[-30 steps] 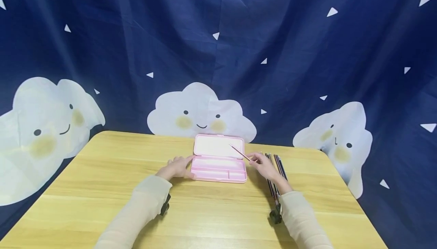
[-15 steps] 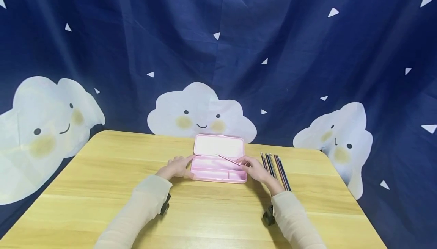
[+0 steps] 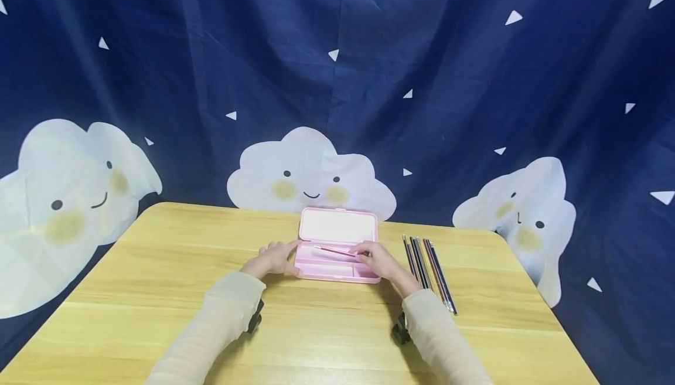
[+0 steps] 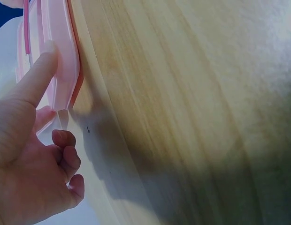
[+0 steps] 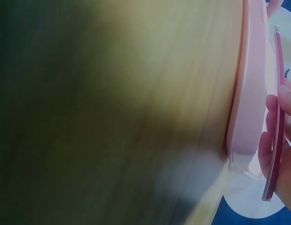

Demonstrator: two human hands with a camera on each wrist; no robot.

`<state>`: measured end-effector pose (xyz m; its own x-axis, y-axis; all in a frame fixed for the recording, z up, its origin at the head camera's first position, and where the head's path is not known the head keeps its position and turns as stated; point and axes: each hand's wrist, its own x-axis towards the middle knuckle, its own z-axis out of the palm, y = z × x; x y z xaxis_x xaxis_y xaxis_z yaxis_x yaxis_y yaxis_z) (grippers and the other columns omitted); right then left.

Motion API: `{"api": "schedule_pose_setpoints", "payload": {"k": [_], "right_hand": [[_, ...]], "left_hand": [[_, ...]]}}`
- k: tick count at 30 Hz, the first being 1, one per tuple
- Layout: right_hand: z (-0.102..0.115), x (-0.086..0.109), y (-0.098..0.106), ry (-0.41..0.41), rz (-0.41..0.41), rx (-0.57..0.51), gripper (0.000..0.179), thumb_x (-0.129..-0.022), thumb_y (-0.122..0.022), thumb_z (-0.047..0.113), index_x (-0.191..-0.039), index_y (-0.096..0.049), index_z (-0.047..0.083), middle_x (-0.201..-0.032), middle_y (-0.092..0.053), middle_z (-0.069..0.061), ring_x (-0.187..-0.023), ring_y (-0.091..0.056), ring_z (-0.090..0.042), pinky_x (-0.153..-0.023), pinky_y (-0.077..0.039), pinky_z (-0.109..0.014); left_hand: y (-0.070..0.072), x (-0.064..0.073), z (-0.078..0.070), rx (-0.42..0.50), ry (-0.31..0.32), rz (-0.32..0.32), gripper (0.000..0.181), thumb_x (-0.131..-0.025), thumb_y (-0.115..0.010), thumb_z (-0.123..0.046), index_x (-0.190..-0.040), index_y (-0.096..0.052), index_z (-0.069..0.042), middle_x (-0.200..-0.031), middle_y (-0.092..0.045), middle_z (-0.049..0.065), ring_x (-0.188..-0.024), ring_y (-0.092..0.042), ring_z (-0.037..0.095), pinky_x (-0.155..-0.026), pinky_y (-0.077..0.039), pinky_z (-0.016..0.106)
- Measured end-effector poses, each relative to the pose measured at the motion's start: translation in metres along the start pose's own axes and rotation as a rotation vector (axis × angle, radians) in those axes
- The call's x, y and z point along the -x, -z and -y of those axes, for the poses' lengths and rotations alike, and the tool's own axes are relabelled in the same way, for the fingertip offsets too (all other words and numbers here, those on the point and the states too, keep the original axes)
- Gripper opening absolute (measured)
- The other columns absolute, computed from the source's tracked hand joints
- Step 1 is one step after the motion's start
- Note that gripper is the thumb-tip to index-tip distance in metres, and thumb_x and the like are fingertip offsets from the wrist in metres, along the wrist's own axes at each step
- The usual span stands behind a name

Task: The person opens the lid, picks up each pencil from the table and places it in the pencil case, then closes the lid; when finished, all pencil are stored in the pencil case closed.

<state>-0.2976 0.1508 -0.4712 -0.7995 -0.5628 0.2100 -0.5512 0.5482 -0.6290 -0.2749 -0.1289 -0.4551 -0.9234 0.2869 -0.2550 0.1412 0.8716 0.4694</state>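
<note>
An open pink pencil case (image 3: 324, 270) lies on the table, its lid tipped back and its tray divided into compartments. My left hand (image 3: 271, 258) holds the case's left end; in the left wrist view the thumb (image 4: 40, 70) lies along its pink wall while the outer fingers are curled. Over the right part of the tray, my right hand (image 3: 375, 257) pinches a reddish pencil (image 3: 332, 250) that points left above the long rear compartment. Seen from the right wrist, this pencil (image 5: 280, 65) passes between thumb and fingers, beside the case wall (image 5: 252, 79).
Several dark and coloured pencils (image 3: 437, 271) lie in a loose row to the right of the case, near my right forearm. The wooden table (image 3: 316, 332) ends at the back against a blue curtain (image 3: 295, 68) with cloud prints.
My right hand has moved left and slightly down with the pencil, from beside the case to over its tray. The left hand keeps its place at the case's left end.
</note>
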Motion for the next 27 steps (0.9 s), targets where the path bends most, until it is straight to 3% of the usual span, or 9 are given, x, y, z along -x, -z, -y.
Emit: {"api": "schedule_pose_setpoints", "payload": {"k": [7,13,20,27], "right_hand": [[0.002,-0.011,-0.007,0.037,0.024,0.061,0.016,-0.082,-0.06,-0.003,-0.095,-0.069,-0.001,-0.082,-0.064,-0.01,-0.075,-0.056,-0.016,-0.069,-0.048,-0.024],[0.004,-0.016,-0.011,0.037,0.076,0.066,0.016,-0.082,-0.059,-0.006,-0.093,-0.069,-0.002,-0.083,-0.065,-0.01,-0.08,-0.059,-0.019,-0.074,-0.049,-0.023],[0.006,-0.019,-0.013,0.001,0.095,0.051,0.015,-0.082,-0.058,-0.005,-0.091,-0.07,-0.001,-0.083,-0.064,-0.009,-0.08,-0.057,-0.019,-0.075,-0.047,-0.024],[0.011,-0.021,-0.017,-0.095,0.11,0.06,0.017,-0.084,-0.057,-0.002,-0.092,-0.071,0.004,-0.092,-0.067,-0.009,-0.091,-0.059,-0.023,-0.083,-0.047,-0.035]], "left_hand": [[0.0,0.0,0.0,-0.007,-0.009,-0.007,0.087,-0.069,-0.076,-0.04,-0.14,-0.034,-0.012,-0.129,-0.045,0.023,-0.112,-0.039,0.038,-0.092,-0.029,0.053],[0.0,0.0,-0.001,0.016,-0.005,-0.004,0.088,-0.068,-0.076,-0.039,-0.141,-0.034,-0.013,-0.13,-0.044,0.024,-0.114,-0.038,0.039,-0.095,-0.028,0.055],[-0.001,0.001,0.0,0.031,-0.011,0.0,0.089,-0.068,-0.077,-0.038,-0.141,-0.033,-0.012,-0.131,-0.043,0.024,-0.116,-0.037,0.039,-0.095,-0.028,0.056],[0.001,0.001,0.0,0.029,-0.026,-0.002,0.089,-0.068,-0.077,-0.038,-0.14,-0.034,-0.011,-0.132,-0.043,0.025,-0.117,-0.038,0.041,-0.095,-0.029,0.058]]}}
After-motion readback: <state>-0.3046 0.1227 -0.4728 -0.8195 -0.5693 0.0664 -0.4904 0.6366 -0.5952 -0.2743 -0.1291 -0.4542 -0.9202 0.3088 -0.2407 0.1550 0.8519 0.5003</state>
